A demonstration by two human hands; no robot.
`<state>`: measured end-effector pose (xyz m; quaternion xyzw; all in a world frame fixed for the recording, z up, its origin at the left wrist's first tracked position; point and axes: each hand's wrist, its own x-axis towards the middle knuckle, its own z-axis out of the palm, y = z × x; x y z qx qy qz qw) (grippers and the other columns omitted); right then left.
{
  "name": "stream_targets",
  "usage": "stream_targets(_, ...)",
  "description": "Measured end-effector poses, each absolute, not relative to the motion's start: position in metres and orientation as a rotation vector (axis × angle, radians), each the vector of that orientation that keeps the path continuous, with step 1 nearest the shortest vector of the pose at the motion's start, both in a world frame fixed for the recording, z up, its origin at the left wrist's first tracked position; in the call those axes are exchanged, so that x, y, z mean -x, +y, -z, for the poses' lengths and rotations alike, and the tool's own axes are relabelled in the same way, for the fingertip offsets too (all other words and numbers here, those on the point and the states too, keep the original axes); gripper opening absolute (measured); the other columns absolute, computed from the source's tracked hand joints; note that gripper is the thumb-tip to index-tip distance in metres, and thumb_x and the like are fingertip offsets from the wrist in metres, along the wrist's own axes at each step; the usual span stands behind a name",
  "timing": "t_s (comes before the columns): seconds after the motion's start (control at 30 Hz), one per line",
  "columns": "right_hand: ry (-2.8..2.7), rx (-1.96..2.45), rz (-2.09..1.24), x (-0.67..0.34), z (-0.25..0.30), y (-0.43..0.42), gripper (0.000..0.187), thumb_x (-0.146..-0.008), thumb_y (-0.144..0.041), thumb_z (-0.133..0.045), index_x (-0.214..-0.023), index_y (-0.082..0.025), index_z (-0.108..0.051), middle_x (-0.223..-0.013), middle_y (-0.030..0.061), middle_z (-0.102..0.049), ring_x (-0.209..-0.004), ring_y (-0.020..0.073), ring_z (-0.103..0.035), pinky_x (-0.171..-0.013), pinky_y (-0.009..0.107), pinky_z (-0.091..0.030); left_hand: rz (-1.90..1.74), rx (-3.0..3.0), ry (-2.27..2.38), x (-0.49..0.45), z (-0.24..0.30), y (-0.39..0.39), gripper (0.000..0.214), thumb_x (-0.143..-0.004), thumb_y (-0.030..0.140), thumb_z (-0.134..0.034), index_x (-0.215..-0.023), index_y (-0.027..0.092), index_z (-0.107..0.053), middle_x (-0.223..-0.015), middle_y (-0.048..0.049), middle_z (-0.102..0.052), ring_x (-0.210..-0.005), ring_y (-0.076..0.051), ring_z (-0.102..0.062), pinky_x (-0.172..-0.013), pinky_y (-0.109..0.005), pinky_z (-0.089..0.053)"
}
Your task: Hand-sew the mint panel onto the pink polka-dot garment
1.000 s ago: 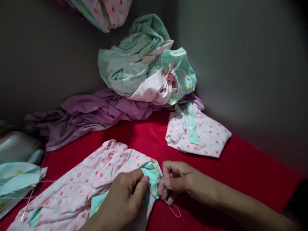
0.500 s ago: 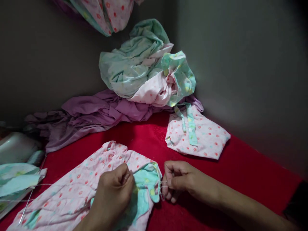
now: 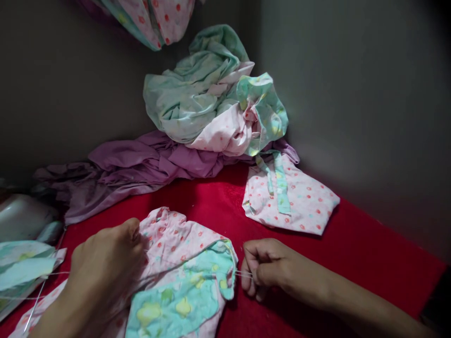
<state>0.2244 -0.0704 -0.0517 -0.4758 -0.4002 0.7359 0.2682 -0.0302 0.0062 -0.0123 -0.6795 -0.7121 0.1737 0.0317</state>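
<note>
A pink dotted garment (image 3: 169,234) with a mint, yellow-patterned panel (image 3: 186,300) lies in front of me. My right hand (image 3: 268,267) is closed in a pinch just off the panel's right edge. White thread (image 3: 243,273) runs taut from that edge into its fingers. My left hand (image 3: 109,263) is closed above the garment's left part, back of the hand up; what its fingers hold is hidden. More thread (image 3: 59,272) stretches from the left side toward my left wrist.
A folded pink dotted cloth with mint straps (image 3: 303,202) lies at right on the red surface (image 3: 218,192). Behind are a purple cloth (image 3: 155,159) and a mint and pink heap (image 3: 197,98). At left are a white rounded object (image 3: 24,216), a thin metal rod (image 3: 35,305) and mint fabric (image 3: 24,267).
My left hand has moved left across the garment, uncovering more of the mint panel. My right hand has shifted slightly right, with a little more thread showing between it and the edge.
</note>
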Motion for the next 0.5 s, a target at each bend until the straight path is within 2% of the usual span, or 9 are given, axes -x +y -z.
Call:
stream_targets(0.3,-1.26,1.426,-1.812,-0.236,0.054,-0.074,0.009,-0.061,-0.011,-0.043,-0.06,-0.018,-0.039,-0.071,0.0033,-0.061,-0.064,0.0117,-0.055,-0.053,0.021,-0.04,-0.646,2.157,-2.092,0.034,0.017,0.009,0.023,-0.082,0.035,-0.028,-0.067,0.024,-0.042,-0.071,-0.0037,-0.062,-0.07,-0.027,-0.059,-0.053,-0.031,-0.028)
stream_targets(0.4,-1.205,1.41,-1.751,-0.237,0.052,-0.071,0.009,-0.059,-0.012,-0.047,-0.057,-0.018,-0.04,-0.073,0.0041,-0.062,-0.064,0.0108,-0.054,-0.052,0.019,-0.039,-0.683,2.186,-2.058,0.032,0.02,0.01,0.025,-0.084,0.035,-0.027,-0.075,0.025,-0.047,-0.077,-0.0053,-0.065,-0.075,-0.03,-0.062,-0.055,-0.033,-0.032)
stream_targets(0.5,-1.109,1.378,-1.698,-0.238,0.049,-0.068,0.011,-0.057,-0.014,-0.051,-0.052,-0.016,-0.041,-0.081,0.0056,-0.062,-0.053,0.0071,-0.052,-0.046,0.019,-0.039,-0.729,2.207,-2.005,0.029,0.024,0.011,0.029,-0.084,0.031,-0.025,-0.085,0.025,-0.053,-0.083,-0.008,-0.067,-0.08,-0.033,-0.063,-0.057,-0.036,-0.037)
